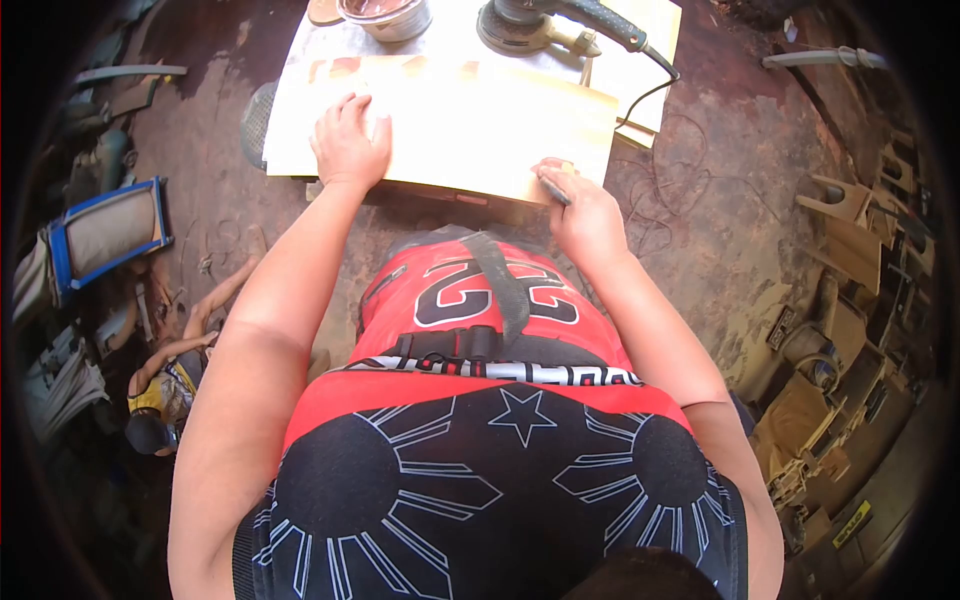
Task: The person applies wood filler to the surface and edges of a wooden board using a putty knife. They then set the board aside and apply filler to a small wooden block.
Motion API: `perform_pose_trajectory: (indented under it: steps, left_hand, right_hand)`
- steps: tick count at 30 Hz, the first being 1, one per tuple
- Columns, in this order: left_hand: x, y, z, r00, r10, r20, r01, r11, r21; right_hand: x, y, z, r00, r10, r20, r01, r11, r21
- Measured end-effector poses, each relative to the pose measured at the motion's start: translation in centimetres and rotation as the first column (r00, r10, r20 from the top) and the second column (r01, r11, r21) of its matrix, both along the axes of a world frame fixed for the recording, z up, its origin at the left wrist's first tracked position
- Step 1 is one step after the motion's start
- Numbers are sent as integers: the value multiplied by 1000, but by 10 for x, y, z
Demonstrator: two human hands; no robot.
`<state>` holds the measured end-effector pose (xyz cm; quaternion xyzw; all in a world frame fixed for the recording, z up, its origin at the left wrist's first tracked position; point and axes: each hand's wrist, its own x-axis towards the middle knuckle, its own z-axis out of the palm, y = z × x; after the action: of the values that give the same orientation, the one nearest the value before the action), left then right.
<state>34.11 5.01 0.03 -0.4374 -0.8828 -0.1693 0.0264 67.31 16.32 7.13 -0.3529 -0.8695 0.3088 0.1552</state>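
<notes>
A pale wooden board [470, 125], washed out by bright light, lies across the work surface in front of me. My left hand [350, 140] rests on its left part with the fingers spread out. At the board's near right corner, my right hand [585, 210] is closed round a small grey flat-edged tool [554, 190]; its exact kind I cannot tell. Beyond the board stands a round plastic tub [390, 22] with reddish-brown paste inside. To the right of the tub sits a power sander [515, 28] with a dark handle and cord.
The black cord [655, 92] drops over the surface's right side. Wood pieces and brackets [840, 230] crowd the floor on the right. At left are a blue-framed panel [112, 232] and another person [165, 390] seated low.
</notes>
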Motion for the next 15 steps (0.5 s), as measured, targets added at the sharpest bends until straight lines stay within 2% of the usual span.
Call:
perform_pose_trajectory:
  steps: [2,5,6,9,15]
  left_hand:
    - [1,2,1,1000,2,9,-2,1000,-1]
    - [0,0,1,1000,-5,16,5,1000,0]
    - [-1,0,0,1000,-8,16,8,1000,2]
    - [-2,0,-1,1000,-10,15,10,1000,6]
    - [-3,0,-2,1000,-6,8,6,1000,-4]
  right_hand:
    - [13,6,4,989,107,97,-110,994,27]
    - [29,15,11,989,145,-5,-145,989,-38]
    - [32,17,10,991,90,-95,-94,995,-36]
    - [31,23,14,987,-15,-160,0,995,-96]
    - [25,20,-3,988,93,-121,-92,996,12]
